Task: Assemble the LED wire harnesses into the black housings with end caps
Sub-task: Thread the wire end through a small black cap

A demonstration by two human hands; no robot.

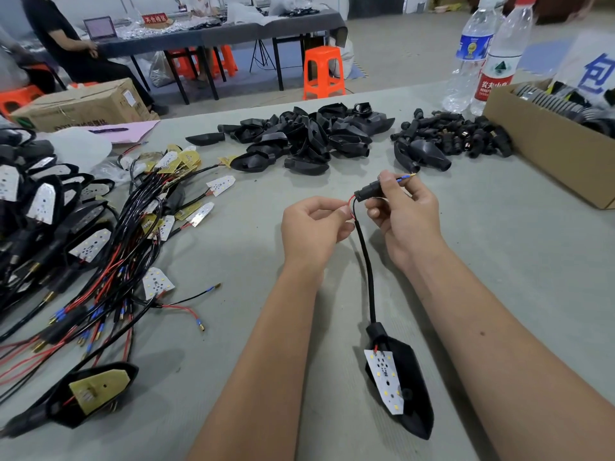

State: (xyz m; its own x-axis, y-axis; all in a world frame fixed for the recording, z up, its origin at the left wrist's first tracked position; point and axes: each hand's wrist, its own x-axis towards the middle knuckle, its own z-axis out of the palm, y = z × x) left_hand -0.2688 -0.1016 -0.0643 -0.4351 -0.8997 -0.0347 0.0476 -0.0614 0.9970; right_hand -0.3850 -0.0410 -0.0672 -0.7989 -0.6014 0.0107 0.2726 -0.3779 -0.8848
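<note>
**Threading an end cap onto a harness at the grey bench**

Grey tabletop is filling most of the frame, with a workshop floor and another table showing along the top edge.

Near the centre, the right hand is gripping a small black end cap between thumb and curled fingers, with a blue-sleeved brass terminal sticking out past the knuckles. The left hand, just beside it, is pinching the thin red wire at the cap's lower mouth, fingertips closed tight on it. From the 2 hands a black cable is running down toward the lower centre, entering a black housing lying on the table between the forearms. A white LED board is sitting tilted in that housing's open face.

At lower left, another housing is lying with a yellowish board in it. Above it, a tangle of loose harnesses with red and black wires and white boards is spreading across the left side, beside stacked finished units at the left edge.

In the upper middle, a heap of empty black housings is lying well apart from the hands, and to its right a pile of end caps. A cardboard box is standing at the right edge, with 2 water bottles behind it. Orange stools are standing on the floor in the upper part.
</note>
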